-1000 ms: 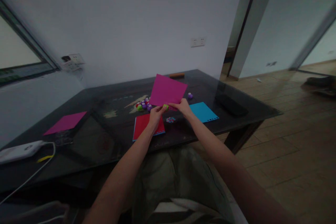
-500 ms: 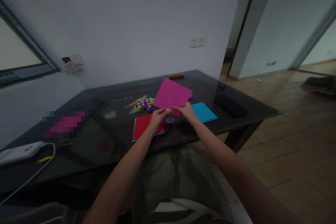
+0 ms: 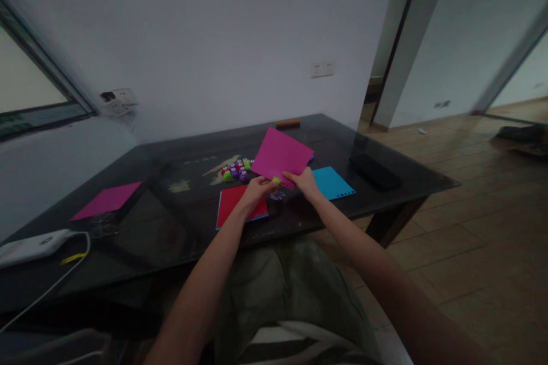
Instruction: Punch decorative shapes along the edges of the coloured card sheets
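A pink sheet [image 3: 282, 154] with holes along its near edge is held above the dark table. My right hand [image 3: 305, 181] grips its lower right part, thumb on top. My left hand [image 3: 258, 188] pinches a small yellow-green piece [image 3: 276, 181] against or just in front of the sheet's lower edge. Under the left wrist lies a red sheet [image 3: 233, 203]. A blue sheet [image 3: 331, 182] rests right of my right hand. Just below the hands is a small round multicoloured item [image 3: 277, 195].
Several red, purple and green balls with eyes [image 3: 237, 170] sit behind my left hand. A black case [image 3: 375, 172] lies at the right, an orange-brown bar [image 3: 288, 124] at the back. Another pink sheet [image 3: 107, 201] and a white device [image 3: 34, 248] with a cable are at the left.
My left hand and the yellow-green piece have shifted very slightly right along the sheet's lower edge. The right hand and the pink sheet are nearly unmoved.
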